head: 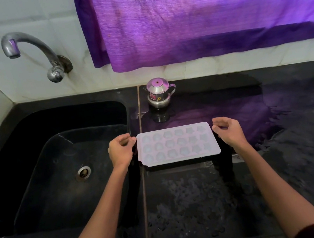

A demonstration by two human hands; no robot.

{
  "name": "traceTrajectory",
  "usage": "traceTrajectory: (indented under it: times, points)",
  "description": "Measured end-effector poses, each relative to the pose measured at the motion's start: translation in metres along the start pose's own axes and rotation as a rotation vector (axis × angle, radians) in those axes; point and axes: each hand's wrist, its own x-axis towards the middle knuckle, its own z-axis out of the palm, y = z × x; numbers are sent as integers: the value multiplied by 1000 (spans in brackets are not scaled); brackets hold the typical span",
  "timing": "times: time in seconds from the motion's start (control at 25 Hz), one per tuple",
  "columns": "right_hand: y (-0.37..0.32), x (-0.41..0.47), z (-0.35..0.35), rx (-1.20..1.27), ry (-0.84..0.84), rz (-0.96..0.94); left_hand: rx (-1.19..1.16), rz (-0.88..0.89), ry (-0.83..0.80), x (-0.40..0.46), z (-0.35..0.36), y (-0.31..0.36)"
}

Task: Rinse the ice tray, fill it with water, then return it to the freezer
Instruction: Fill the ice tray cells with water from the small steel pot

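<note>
A pale lilac ice tray [177,144] with three rows of shaped cells lies flat on the black counter, just right of the sink. My left hand [121,151] hovers at the tray's left end with loosely curled fingers close to its edge, holding nothing. At the right end, my right hand [228,131] is also loosely curled, a small gap between it and the tray. Whether the cells hold water I cannot tell.
The black sink [37,154] with a metal drain [83,173] lies to the left; a chrome tap [29,49] juts from the tiled wall above it. Behind the tray stands a small steel pot [158,92]. A purple curtain [198,13] hangs above the wet counter [193,204].
</note>
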Motion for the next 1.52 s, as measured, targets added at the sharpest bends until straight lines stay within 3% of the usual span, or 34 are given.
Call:
traceTrajectory:
  times: [0.28,0.84,1.28,1.52]
  points:
    - [-43,24,7,72,8,-135,-23,135,33,17,10,36]
    - [-103,75,125,318,-100,-22,-11,44,-310,76,102,76]
    - [-96,87,150,444,105,-52,-20,73,-365,103,119,57]
    - [-90,94,148,466,-80,-83,-57,120,-438,110,120,58]
